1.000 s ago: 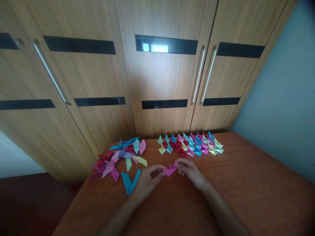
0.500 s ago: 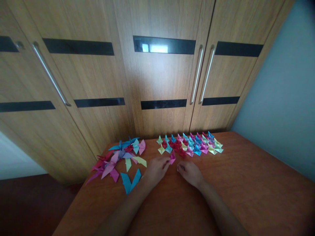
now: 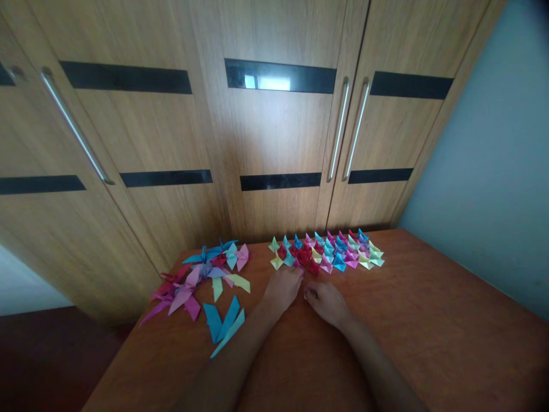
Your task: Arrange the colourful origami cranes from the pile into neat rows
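My left hand (image 3: 283,286) reaches to the near edge of a neat block of small folded paper pieces (image 3: 330,254) in pink, blue, red and yellow. Its fingertips pinch a small pink folded piece (image 3: 299,264) that touches the block's front row. My right hand (image 3: 326,300) rests on the wooden table (image 3: 429,332) just right of the left hand. Its fingers are loosely curled, and nothing shows in them.
A loose pile of larger folded paper shapes (image 3: 201,272) lies at the left, with blue pieces (image 3: 223,323) in front of it. Wooden wardrobe doors (image 3: 274,143) with metal handles stand right behind the table. The table's left edge (image 3: 128,355) drops to dark floor.
Both hands held the pink piece together near the table's middle. The right hand let go and stayed down. The left hand carried the piece forward to the block's front row.
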A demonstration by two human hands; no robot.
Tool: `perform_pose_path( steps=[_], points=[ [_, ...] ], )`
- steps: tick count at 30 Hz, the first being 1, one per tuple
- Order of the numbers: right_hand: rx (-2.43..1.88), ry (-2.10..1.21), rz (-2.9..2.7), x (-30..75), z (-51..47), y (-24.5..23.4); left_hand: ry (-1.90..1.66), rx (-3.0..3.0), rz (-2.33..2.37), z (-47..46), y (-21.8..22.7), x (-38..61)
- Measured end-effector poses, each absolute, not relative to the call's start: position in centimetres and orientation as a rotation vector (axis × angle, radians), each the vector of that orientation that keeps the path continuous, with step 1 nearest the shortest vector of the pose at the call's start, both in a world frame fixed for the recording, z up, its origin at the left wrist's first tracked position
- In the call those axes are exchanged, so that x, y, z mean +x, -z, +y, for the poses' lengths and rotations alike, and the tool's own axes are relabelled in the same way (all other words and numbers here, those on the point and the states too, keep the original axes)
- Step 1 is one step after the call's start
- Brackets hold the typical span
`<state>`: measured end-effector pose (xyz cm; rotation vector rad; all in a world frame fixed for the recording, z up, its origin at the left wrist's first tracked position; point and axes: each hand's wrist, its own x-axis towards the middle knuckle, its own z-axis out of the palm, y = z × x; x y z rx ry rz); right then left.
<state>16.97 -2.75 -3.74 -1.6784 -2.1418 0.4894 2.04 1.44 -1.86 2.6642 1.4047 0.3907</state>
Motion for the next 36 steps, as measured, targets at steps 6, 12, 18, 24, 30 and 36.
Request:
perform_pose_path(
  steps=[6, 12, 18, 24, 30, 36],
  points=[
    [-1.668, -0.502, -2.153, 17.0, -2.7, 3.7, -0.383, 2.656, 1.406, 1.5, 2.2, 2.5],
    [-1.664, -0.496, -2.155, 17.0, -2.6, 3.9, -0.436, 2.649, 1.371, 0.9, 1.9, 2.5],
    [-1.666, -0.476, -2.152, 17.1, -2.8, 3.9, -0.524, 2.630, 1.382, -0.7, 1.2, -0.5],
    [-1.647, -0.457, -2.167, 16.9, -3.1, 3.8, -0.609, 2.560, 1.517, -3.1, 0.8, -7.8],
    [-1.535, -0.493, -2.250, 15.5, -3.6, 3.7, -0.616, 2.473, 1.639, -6.6, 0.3, -13.5],
    [-1.521, -0.528, -2.242, 14.8, -3.9, 3.8, -0.544, 2.464, 1.654, -9.1, 0.9, -15.0]
  ],
)
